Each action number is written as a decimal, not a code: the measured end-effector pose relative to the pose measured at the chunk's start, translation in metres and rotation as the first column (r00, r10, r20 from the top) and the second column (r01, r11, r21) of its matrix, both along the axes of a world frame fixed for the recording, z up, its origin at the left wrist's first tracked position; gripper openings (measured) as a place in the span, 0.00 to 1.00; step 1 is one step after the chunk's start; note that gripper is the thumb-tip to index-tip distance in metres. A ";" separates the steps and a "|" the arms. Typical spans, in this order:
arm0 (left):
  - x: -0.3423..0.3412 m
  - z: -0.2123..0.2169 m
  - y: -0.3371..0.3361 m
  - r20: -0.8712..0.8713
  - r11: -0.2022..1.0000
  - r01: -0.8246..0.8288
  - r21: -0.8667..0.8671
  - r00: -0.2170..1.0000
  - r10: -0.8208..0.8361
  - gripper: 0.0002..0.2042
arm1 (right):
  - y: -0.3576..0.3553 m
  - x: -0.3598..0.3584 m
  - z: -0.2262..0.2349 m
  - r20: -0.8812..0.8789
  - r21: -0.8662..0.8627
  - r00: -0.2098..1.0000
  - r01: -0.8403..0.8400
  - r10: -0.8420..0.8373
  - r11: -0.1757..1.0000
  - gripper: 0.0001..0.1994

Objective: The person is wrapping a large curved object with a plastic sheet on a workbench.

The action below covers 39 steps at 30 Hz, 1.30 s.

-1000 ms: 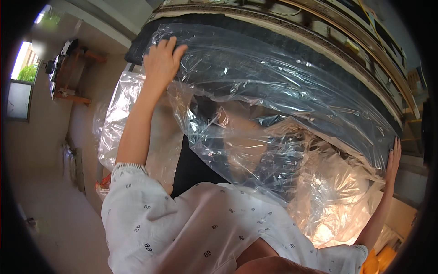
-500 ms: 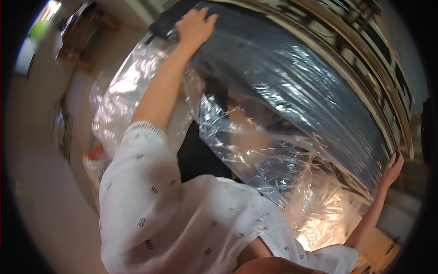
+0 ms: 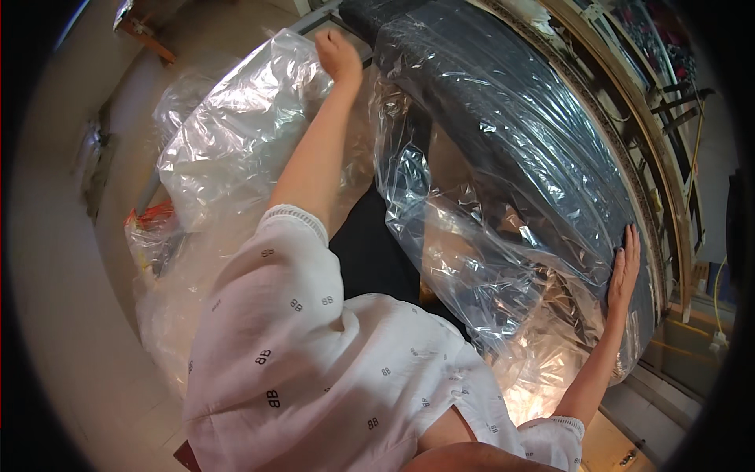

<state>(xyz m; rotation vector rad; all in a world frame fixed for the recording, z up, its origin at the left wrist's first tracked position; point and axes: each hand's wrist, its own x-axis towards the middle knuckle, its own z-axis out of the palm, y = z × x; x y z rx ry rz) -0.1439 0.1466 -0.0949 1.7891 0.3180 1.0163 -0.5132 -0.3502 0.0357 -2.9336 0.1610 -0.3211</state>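
A long, curved dark grey panel [image 3: 472,75] lies under clear plastic film [image 3: 543,149], which is wrinkled and shiny. My right hand [image 3: 624,271] rests flat on the film near the panel's right end, fingers stretched out together. Off the panel's far left end is my left hand [image 3: 340,61], slightly blurred, its fingers curled closed. It is beside another stretch of loose clear plastic [image 3: 244,118] that hangs at the left; whether the fingers pinch any of it is hidden. Film also drapes down between my arms, over a brown surface.
Behind the panel, long wooden strips [image 3: 629,118] run in a curve. A grey metal bar [image 3: 314,17] stands beyond my left hand. On the floor at left is an orange-and-clear plastic bag [image 3: 153,228]. A wooden box or board [image 3: 625,440] is at the lower right.
My left hand has come off the panel's far left end, its spread fingers now curled. My right hand has moved from the panel's right edge inward and lies flat. The view has shifted.
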 end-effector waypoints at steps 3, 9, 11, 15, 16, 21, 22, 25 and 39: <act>-0.013 -0.062 0.044 -0.374 0.975 0.007 0.223 0.924 0.079 0.17 | 0.001 0.003 0.001 0.003 0.014 1.000 -0.014 0.014 1.000 0.23; -0.055 -0.067 0.090 -0.564 0.770 0.203 0.605 0.792 0.235 0.20 | 0.003 0.008 0.001 0.006 0.044 1.000 0.023 -0.024 0.999 0.23; -0.053 -0.070 0.108 -0.607 0.804 0.250 0.540 0.777 0.167 0.19 | 0.001 0.012 0.001 0.010 0.071 0.999 0.036 -0.037 0.997 0.23; -0.061 -0.082 0.155 -0.573 0.920 0.345 0.186 0.799 -0.183 0.14 | 0.000 0.016 0.000 0.014 0.085 0.999 0.037 -0.038 0.996 0.23; -0.063 -0.078 0.155 -0.571 0.919 0.347 0.185 0.800 -0.187 0.14 | 0.001 0.015 0.000 0.013 0.098 0.999 0.041 -0.043 0.994 0.23; -0.104 -0.022 0.146 -0.059 0.681 0.382 -0.625 0.847 -0.529 0.09 | 0.002 0.019 0.010 0.112 0.193 0.990 0.060 -0.083 0.979 0.23; -0.115 -0.008 0.143 0.002 0.654 0.450 -0.608 0.825 -0.565 0.08 | 0.017 0.023 0.019 0.208 0.263 0.971 0.062 -0.119 0.963 0.23; -0.148 0.030 0.133 -0.003 0.705 0.515 -0.487 0.807 -0.591 0.06 | 0.102 0.061 0.046 0.298 0.314 0.955 -0.095 -0.003 0.945 0.21; -0.275 0.166 0.038 0.048 0.559 0.812 -0.169 0.573 -0.818 0.07 | 0.400 0.101 -0.058 0.036 0.937 0.735 -0.260 0.677 0.232 0.23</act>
